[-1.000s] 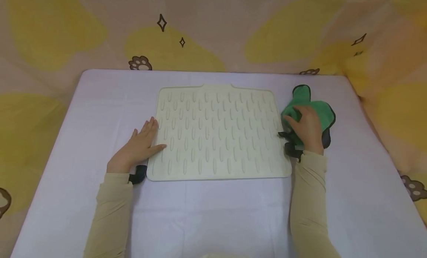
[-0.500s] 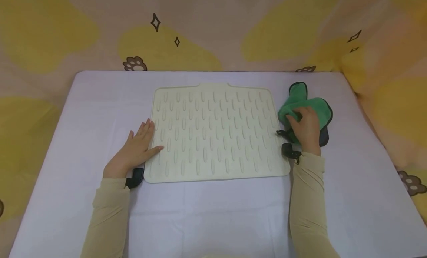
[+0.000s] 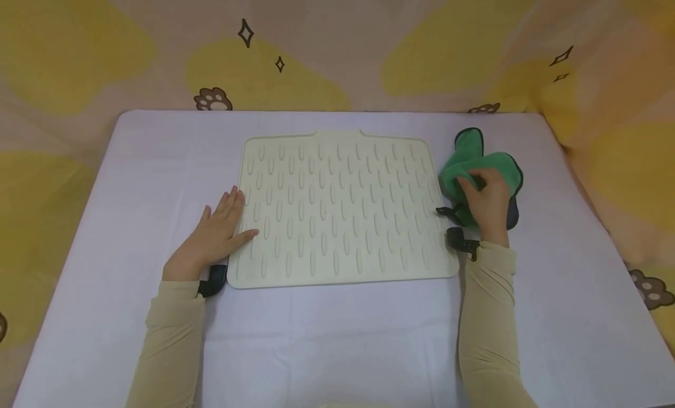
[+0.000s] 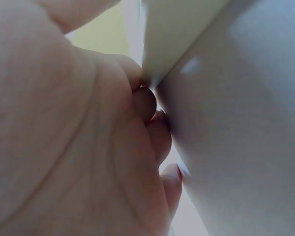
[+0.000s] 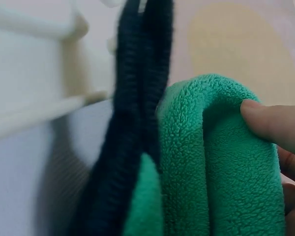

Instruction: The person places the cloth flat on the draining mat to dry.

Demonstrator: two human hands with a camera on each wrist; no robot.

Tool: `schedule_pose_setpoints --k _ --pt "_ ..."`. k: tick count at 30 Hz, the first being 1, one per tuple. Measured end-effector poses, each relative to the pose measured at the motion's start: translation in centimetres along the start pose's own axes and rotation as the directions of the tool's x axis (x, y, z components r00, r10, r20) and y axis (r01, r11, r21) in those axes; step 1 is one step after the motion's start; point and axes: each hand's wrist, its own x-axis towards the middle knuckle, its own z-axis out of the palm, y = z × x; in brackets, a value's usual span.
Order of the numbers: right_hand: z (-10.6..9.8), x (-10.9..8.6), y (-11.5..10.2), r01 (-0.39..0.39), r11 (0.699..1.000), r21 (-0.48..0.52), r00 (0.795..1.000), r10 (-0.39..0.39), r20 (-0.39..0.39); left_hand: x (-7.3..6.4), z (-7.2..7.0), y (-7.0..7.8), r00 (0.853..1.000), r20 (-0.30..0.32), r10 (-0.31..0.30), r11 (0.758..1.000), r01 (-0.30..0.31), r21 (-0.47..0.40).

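Note:
A cream-coloured mat with rows of raised ridges (image 3: pixel 337 211) lies flat in the middle of the table. My left hand (image 3: pixel 213 235) rests at the mat's left edge, fingers extended and thumb over the border; the left wrist view shows its palm and fingers (image 4: pixel 157 137) close against the table surface. Beside the mat's right edge, my right hand (image 3: pixel 489 203) pinches a green cloth with dark edging (image 3: pixel 501 165). In the right wrist view the thumb (image 5: pixel 270 120) presses on a fold of the fluffy green cloth (image 5: pixel 241 162), fingers behind it.
A white cloth covers the table (image 3: pixel 337 337). Behind and to the sides hangs a patterned fabric (image 3: pixel 316 44) with yellow patches and paw prints. A black wrist device (image 3: pixel 213 281) sits by the left wrist, another black device (image 3: pixel 461 241) by the right.
The head view has shifted slightly. My left hand stays at the mat's edge, and my right hand keeps its pinch on the green cloth, with only a slight shift.

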Motion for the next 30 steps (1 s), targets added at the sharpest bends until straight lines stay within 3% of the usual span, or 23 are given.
schedule_pose_setpoints --k 4,8,12,16,21,30 --pt "-0.2 0.1 -0.5 -0.032 0.999 0.017 0.999 0.032 -0.03 -0.1 0.0 0.1 1.0 0.007 -0.008 1.0 0.008 0.011" --pt "-0.4 0.1 -1.1 -0.13 0.989 0.07 0.991 0.132 -0.035 -0.1 -0.1 0.5 0.999 0.017 -0.028 0.999 0.027 0.032" --pt "-0.5 0.2 -1.6 -0.226 0.954 0.196 0.972 0.234 -0.016 0.0 0.1 0.4 0.999 0.019 -0.031 0.998 0.03 0.052" --pt "-0.6 0.3 -2.1 -0.273 0.911 0.309 0.958 0.286 0.005 0.1 0.2 0.2 1.0 0.018 -0.02 0.998 0.019 0.055" --pt "-0.7 0.3 -2.8 -0.308 0.869 0.387 0.944 0.329 0.013 0.1 0.2 0.1 1.0 0.016 -0.018 0.998 0.017 0.055" --pt "-0.6 0.3 -3.4 -0.261 0.851 0.456 0.953 0.304 -0.02 0.1 0.2 0.3 0.999 0.016 -0.031 0.998 0.03 0.05"
